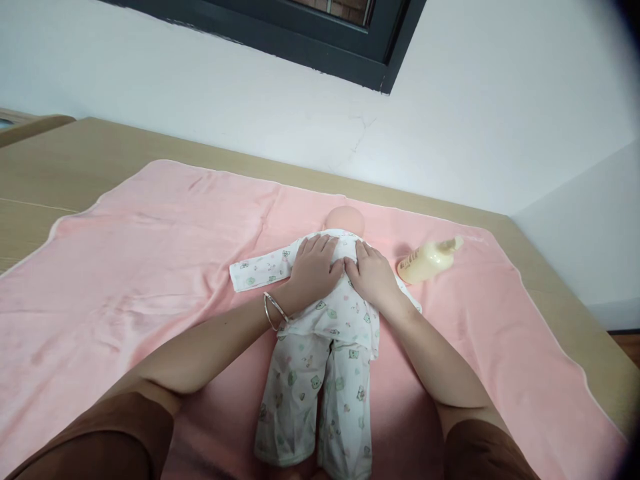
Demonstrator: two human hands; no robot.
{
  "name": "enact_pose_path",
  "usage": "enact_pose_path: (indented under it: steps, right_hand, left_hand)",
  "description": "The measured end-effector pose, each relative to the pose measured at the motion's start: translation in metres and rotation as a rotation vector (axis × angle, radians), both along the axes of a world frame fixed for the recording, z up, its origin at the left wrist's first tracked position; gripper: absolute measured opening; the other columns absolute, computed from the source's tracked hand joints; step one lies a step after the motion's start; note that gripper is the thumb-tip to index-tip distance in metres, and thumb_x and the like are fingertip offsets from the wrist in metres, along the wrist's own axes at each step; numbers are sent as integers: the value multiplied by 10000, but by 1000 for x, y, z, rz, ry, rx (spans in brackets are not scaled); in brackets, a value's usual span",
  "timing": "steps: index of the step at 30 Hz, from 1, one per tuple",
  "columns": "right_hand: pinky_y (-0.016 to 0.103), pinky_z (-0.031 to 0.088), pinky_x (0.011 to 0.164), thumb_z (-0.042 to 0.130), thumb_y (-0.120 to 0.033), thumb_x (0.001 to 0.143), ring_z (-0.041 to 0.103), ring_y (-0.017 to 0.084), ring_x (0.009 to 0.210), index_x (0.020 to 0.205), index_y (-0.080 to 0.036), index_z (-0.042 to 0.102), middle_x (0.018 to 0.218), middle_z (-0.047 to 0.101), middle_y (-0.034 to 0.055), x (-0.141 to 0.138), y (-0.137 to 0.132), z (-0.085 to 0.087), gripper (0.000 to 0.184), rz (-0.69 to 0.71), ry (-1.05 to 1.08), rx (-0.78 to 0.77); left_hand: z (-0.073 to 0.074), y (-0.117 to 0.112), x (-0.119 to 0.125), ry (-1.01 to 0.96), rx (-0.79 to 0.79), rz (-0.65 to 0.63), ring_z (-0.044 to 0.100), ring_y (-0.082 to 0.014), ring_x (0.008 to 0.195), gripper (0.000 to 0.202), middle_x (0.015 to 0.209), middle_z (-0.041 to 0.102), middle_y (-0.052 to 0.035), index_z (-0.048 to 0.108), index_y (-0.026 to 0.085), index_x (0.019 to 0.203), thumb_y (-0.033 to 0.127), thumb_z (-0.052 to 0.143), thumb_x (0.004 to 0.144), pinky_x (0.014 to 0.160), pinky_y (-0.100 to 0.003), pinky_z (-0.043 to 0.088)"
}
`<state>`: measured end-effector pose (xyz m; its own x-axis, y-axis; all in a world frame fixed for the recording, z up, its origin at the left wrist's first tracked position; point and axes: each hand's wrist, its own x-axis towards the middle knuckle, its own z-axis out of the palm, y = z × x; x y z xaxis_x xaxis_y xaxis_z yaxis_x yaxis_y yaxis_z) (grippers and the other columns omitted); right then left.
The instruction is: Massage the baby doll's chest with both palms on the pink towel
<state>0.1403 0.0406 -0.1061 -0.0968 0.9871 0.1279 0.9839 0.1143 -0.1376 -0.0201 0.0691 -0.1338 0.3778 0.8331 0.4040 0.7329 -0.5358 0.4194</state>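
A baby doll [345, 219] lies on the pink blanket, its bald head pointing away from me and no face showing. It wears a white printed top [335, 317] and matching trousers [295, 393]. My left hand [314, 270] rests flat on the left of the doll's upper back, fingers stretched toward the head. On the right side of the upper back lies my right hand [371, 275], also flat with fingers extended. The two thumbs nearly meet in the middle. One sleeve [261, 270] stretches out to the left; the other is partly hidden by my right forearm.
A pale yellow pump bottle [425, 261] stands on the blanket to the right of the doll. The pink blanket [125, 267] covers much of the wooden table [65, 160]. Behind it rise a white wall [280, 113] and a dark window frame [300, 50].
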Motion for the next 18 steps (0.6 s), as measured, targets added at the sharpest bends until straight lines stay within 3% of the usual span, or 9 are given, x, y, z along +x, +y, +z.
enact_pose_path:
  steps: [18]
  right_hand:
    - [476, 400, 1108, 319, -391, 1046, 484, 357, 1385, 1525, -2, 381, 1513, 507, 257, 2, 0, 0, 619, 6, -37, -34]
  left_hand:
    - [0, 0, 0, -11, 18, 10, 501, -326, 1354, 484, 1424, 599, -154, 557, 125, 1387, 315, 476, 949, 1194, -515, 358]
